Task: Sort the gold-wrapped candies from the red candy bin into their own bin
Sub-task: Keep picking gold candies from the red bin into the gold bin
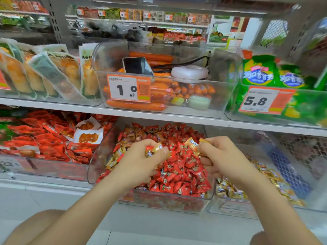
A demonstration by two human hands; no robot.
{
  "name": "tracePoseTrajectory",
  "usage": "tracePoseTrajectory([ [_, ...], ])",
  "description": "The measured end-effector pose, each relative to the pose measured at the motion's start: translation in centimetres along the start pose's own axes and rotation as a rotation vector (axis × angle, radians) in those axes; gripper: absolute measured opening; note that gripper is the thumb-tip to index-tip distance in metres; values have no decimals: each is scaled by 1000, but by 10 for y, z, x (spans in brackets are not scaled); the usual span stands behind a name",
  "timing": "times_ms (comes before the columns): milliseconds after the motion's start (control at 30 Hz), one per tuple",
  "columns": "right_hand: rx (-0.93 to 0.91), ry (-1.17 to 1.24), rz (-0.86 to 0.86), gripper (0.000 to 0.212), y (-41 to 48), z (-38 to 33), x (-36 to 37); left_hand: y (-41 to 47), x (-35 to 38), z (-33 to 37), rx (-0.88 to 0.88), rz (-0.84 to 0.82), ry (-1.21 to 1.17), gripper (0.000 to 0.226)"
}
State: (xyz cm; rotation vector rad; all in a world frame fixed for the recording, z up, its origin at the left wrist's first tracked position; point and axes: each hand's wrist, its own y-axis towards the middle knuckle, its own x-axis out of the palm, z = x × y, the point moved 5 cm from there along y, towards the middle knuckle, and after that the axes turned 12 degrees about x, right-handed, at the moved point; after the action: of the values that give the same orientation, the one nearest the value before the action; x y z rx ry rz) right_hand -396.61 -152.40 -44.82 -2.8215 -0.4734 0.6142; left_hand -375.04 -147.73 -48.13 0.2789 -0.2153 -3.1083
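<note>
A clear bin of red candies [182, 167] sits on the lower shelf, with gold-wrapped candies mixed in along its left side [115, 157]. My left hand [141, 161] hovers over this bin and grips gold-wrapped candies [155, 149] between thumb and fingers. My right hand [223, 158] is over the bin's right edge and pinches more gold-wrapped candies [192, 144]. To the right stands a clear bin holding gold candies [265, 183], partly hidden by my right forearm.
A bin of red snack packets [46, 138] sits left of the candy bin. The shelf above [159, 114] carries a sausage bin [159, 92] with a phone [136, 65] in it, and green bags [276, 76] at right. A wire mesh panel [304, 152] is at far right.
</note>
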Motion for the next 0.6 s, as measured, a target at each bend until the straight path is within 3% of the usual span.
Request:
tracePoseTrajectory([
  [67,33,-8,114,36,-5,22,-40,-8,33,12,-34,-60,-97,31],
  [133,36,-164,331,41,-4,48,-81,-12,66,23,-47,-117,-112,29],
  [233,127,-430,573,41,2,93,-126,-6,115,36,31,-162,51,18],
  [333,211,-538,533,26,11,130,-142,15,161,52,252,-128,263,11],
  [400,205,-473,453,14,13,140,-145,33,189,56,342,-77,392,7],
  [433,181,-391,420,21,11,141,-146,42,202,54,348,-56,459,9],
  [500,127,-204,385,34,8,140,-153,62,225,43,290,-82,572,25],
  [600,76,-116,468,37,-2,139,-165,83,258,19,149,-367,601,63],
])
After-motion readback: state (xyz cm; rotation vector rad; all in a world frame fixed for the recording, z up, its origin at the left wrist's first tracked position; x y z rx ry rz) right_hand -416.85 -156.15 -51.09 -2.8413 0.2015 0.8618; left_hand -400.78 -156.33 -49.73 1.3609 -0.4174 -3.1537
